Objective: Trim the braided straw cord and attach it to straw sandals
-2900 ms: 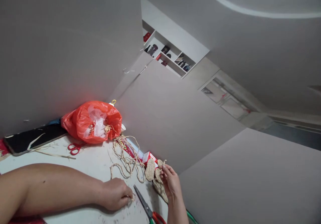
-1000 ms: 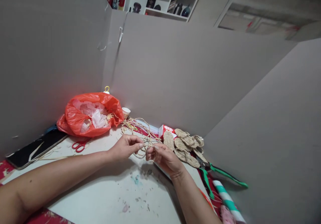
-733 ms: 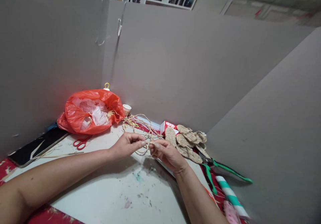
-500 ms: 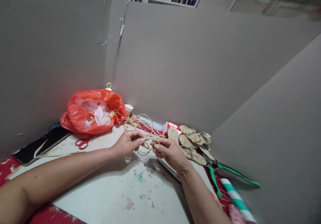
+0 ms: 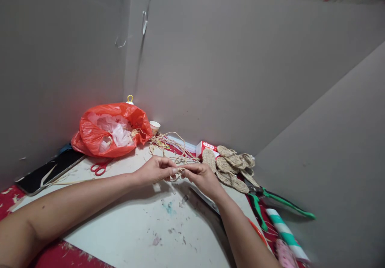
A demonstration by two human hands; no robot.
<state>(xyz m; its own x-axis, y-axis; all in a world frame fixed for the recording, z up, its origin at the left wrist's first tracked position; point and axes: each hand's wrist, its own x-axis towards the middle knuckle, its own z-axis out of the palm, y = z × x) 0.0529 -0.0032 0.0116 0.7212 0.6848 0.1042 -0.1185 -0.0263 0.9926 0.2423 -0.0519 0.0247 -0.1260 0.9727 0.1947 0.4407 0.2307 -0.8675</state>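
Note:
Thin straw-coloured cord [image 5: 181,140] loops up behind my fingers and runs toward a loose tangle at the back of the white board [image 5: 135,224]. My left hand [image 5: 158,170] pinches the cord between thumb and forefinger. Close beside it, fingertips nearly touching, my right hand [image 5: 202,176] is closed on the same cord, palm down. A small twisted part of the cord shows between the two hands; its exact shape is too small to tell. Coiled woven straw pieces [image 5: 225,164] lie in a pile to the right of my right hand.
Behind left stand a red plastic bag [image 5: 99,140] and a paper cup [image 5: 154,127]. Red scissors [image 5: 99,168] and a dark tablet-like slab [image 5: 51,171] lie at left. A red-white box [image 5: 204,148], green-handled shears [image 5: 258,204] and a striped roll [image 5: 285,234] are at right.
My right hand has turned more palm down and its fingers have come closer to my left fingertips. The cord loops between and behind the hands have shifted. The view has tilted slightly downward.

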